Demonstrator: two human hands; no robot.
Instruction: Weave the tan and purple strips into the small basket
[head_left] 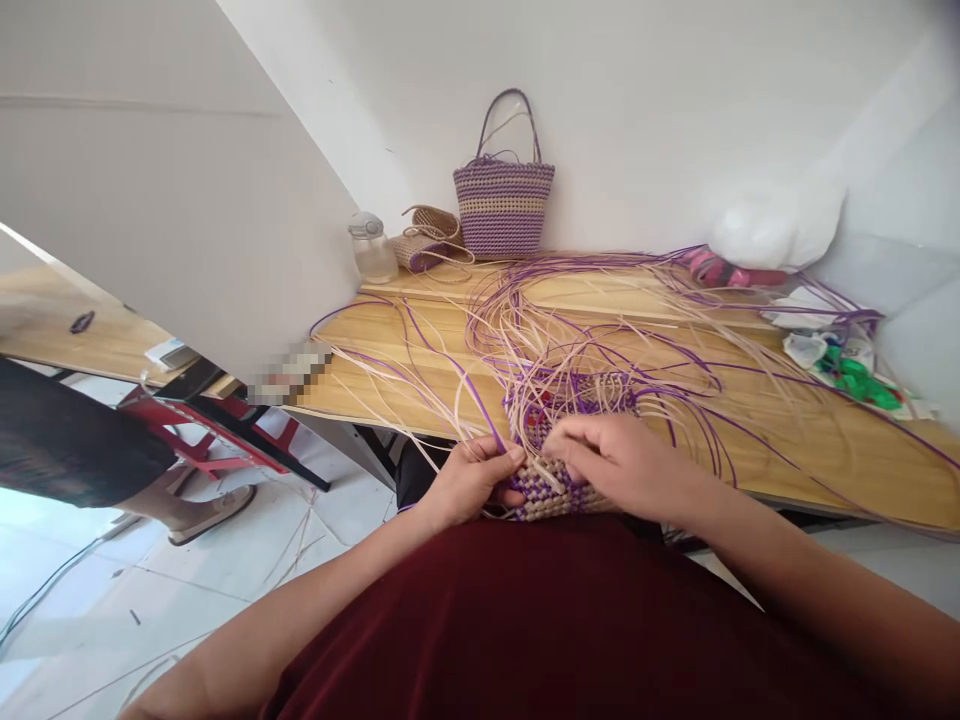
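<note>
A half-woven basket (551,503) of purple and beige plastic strands lies at the table's front edge, against my body. Long loose strands fan out from its top across the table. My left hand (472,480) pinches its left edge between thumb and fingers, where a purple strand (486,408) rises beside the thumb. Over the weave, my right hand (626,465) has its fingers curled together close to some beige strands. Whatever those fingertips grip is hidden. Part of the basket's right side lies behind the right hand.
A finished purple and beige handbag (504,210) stands against the wall, beside a smaller woven piece (427,240) and a clear jar (373,255). A white plastic bag (780,225) sits at the back right, near green wrapping (862,380). At left, a person's leg (75,440) shows beyond a partition.
</note>
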